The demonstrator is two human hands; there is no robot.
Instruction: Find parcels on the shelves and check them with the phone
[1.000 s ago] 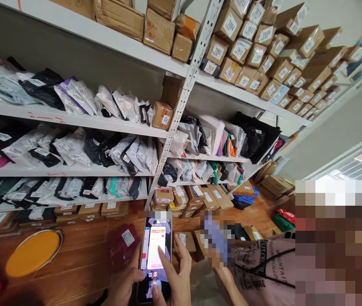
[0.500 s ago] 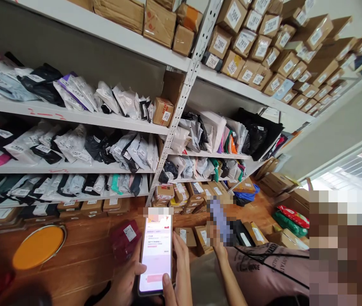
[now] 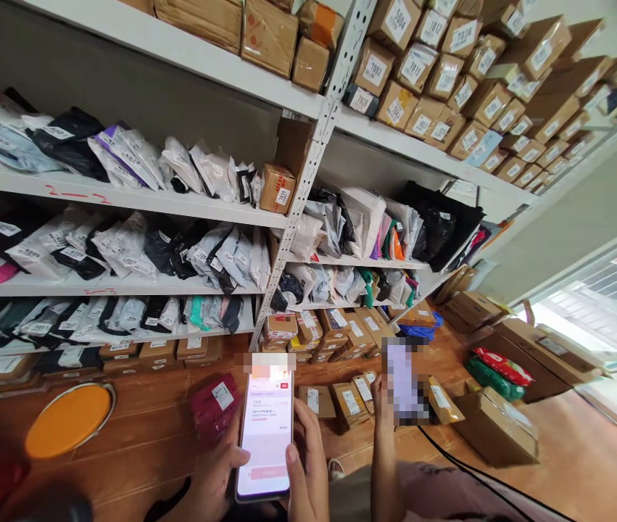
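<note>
A lit smartphone (image 3: 265,435) stands upright between my two hands in the lower middle of the head view. My left hand (image 3: 221,467) wraps the phone's left edge, its thumb at the side of the screen. Along the right edge, my right hand (image 3: 308,460) supports the phone with its fingers behind and its thumb beside the lower screen. Pale panels and a pink bar show on the display; its top is blurred out. Just left of the phone, a dark red parcel (image 3: 215,406) with a white label lies on the floor.
Another person's hand (image 3: 381,402) holds a blurred phone at right. White shelves (image 3: 177,203) carry several labelled bags; cardboard boxes (image 3: 414,69) fill the upper right. An orange round stool (image 3: 69,420) stands at left, and a large box (image 3: 498,428) sits on the floor at right.
The other person's hand and phone have shifted right, and that person's body has moved lower and away. My right thumb has lifted a little off the lower screen. My phone stays in place.
</note>
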